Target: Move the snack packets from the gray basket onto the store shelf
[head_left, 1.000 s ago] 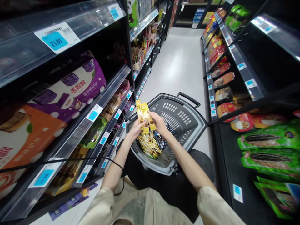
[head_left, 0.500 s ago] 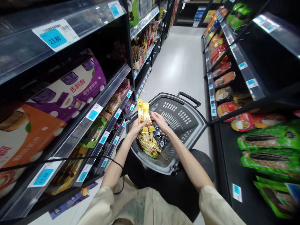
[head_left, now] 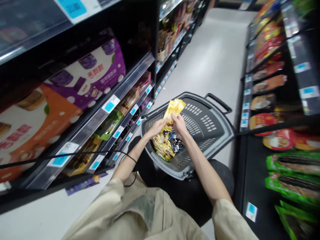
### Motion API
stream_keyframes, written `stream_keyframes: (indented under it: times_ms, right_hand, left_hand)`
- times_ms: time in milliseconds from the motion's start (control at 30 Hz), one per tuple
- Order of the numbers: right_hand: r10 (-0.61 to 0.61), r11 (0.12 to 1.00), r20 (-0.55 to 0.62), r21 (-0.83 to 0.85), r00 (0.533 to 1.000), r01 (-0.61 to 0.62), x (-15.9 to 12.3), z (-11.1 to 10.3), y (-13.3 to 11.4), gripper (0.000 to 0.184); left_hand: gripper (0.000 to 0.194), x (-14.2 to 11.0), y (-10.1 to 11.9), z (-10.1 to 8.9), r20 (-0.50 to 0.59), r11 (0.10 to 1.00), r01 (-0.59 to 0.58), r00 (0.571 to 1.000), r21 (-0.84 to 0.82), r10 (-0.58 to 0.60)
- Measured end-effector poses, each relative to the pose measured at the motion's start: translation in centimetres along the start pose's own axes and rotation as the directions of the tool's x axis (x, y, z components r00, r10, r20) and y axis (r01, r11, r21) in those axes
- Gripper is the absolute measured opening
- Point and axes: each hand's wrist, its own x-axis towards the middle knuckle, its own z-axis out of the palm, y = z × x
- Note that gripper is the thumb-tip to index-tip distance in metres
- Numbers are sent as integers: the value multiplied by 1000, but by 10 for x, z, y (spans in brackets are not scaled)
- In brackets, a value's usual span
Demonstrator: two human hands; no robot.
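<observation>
Over the shopping basket, my two hands hold a few slim yellow sachets, slightly fanned and blurred. My left hand is closed on their lower left side. Pressed against their lower right side is my right hand, its fingers curled round them. Beneath the hands, a heap of yellow sachets lies in the basket, with dark blue and black sachets to its right. The grey basket rests at my knees, its black handle folded out at the far side.
To my left, shelves carry purple and orange boxes behind price-label rails. A thin black cable crosses to my left arm. Green seed bags and red-lidded tubs line the right shelf. A pale floor aisle runs ahead.
My right hand has closed on the yellow sachets, which now tilt to the right instead of standing upright. The view has shifted, so shelves and basket sit differently in frame.
</observation>
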Motion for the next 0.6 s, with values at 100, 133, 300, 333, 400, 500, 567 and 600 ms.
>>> stream_keyframes:
  times_ms: [100, 133, 300, 333, 400, 500, 567, 600]
  right_hand:
    - [-1, 998, 7, -56, 1000, 1, -6, 8, 7, 66]
    - [-3, 997, 9, -79, 1000, 4, -8, 10, 10, 64]
    - [-41, 991, -30, -125, 999, 37, -10, 9, 21, 60]
    - [-44, 992, -44, -120, 998, 39, -9, 8, 23, 61]
    - [-50, 991, -51, -123, 997, 43, -8, 7, 25, 64]
    - [-161, 959, -18, -240, 987, 152, -10, 8, 21, 65]
    - [-276, 889, 36, -369, 960, 270, -14, 11, 16, 62]
    - [-318, 849, 73, -422, 945, 318, -17, 12, 14, 61]
  left_hand:
    - [40, -1, -5, 0, 6, 988, -31, 1000, 151, 30]
    - [39, -1, -7, 0, 14, 980, -37, 999, 197, 35]
    - [37, 1, -15, 5, 144, 933, -156, 983, 324, 114]
    - [38, 1, -15, 6, 174, 922, -169, 978, 347, 113]
    - [41, 1, -13, 7, 226, 897, -170, 971, 409, 81]
    - [51, 0, -7, 7, 272, 858, -179, 961, 481, 48]
    - [56, -1, -2, 6, 273, 845, -191, 961, 500, 56]
    - [57, -2, 1, 7, 264, 843, -196, 962, 501, 67]
